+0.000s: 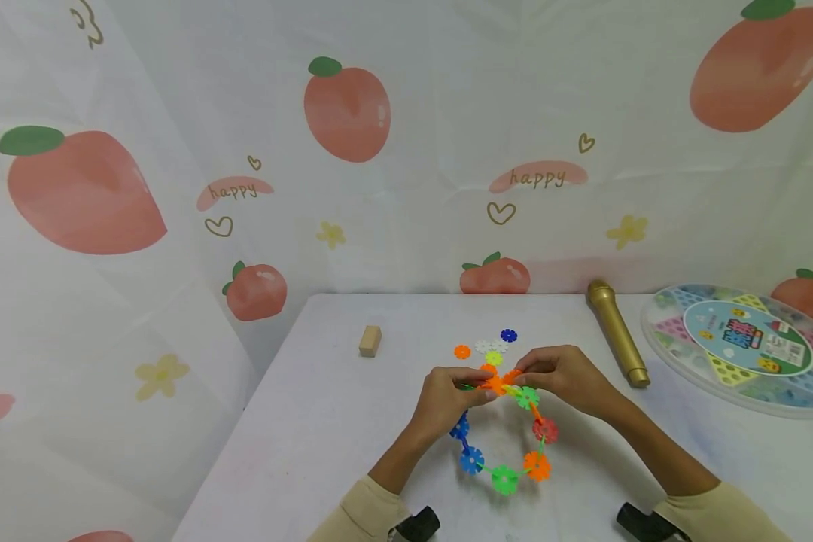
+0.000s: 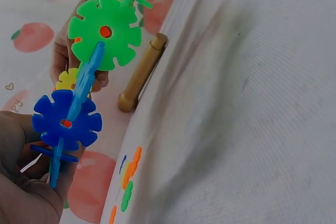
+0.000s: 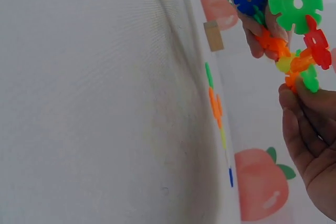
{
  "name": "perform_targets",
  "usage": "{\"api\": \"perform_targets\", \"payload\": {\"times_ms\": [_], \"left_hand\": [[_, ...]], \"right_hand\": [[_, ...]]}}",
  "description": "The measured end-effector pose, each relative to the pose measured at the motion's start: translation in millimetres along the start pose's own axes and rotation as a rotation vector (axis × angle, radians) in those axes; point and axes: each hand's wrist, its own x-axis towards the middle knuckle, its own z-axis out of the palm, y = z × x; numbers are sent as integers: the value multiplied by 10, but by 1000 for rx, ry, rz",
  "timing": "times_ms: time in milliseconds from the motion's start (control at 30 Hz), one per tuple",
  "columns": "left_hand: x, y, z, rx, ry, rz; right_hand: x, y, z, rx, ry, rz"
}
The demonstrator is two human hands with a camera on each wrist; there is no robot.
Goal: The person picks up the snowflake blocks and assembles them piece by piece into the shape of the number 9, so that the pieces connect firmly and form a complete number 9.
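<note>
A ring of notched plastic snowflake discs (image 1: 504, 479), in green, blue, orange, red and yellow, hangs raised above the table between both hands. At the ring's far side my left hand (image 1: 440, 403) pinches an orange disc (image 1: 497, 385). Opposite it, the thumb and fingers of my right hand (image 1: 565, 379) pinch another orange disc (image 3: 292, 80) on the same ring. In the left wrist view, blue discs (image 2: 67, 121) and a large green disc (image 2: 105, 32) stand linked edge to edge beside the left hand. Fingers partly cover the joints being held.
Loose discs, among them an orange one (image 1: 462, 351) and a dark blue one (image 1: 509, 336), lie beyond the hands on the white table (image 1: 298, 421). A wooden block (image 1: 370, 341) stands left. At right are a gold microphone-like stick (image 1: 616, 331) and a round game board (image 1: 745, 350).
</note>
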Motion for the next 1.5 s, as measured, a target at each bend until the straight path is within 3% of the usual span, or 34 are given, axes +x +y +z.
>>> {"api": "perform_targets", "payload": {"times_ms": [367, 1133, 1500], "left_hand": [[28, 38, -12, -31, -12, -15], [30, 59, 33, -43, 11, -52], [26, 82, 28, -132, -15, -59]], "right_hand": [[20, 29, 12, 87, -10, -33], [52, 158, 8, 135, -58, -55], [21, 189, 35, 152, -7, -80]]}}
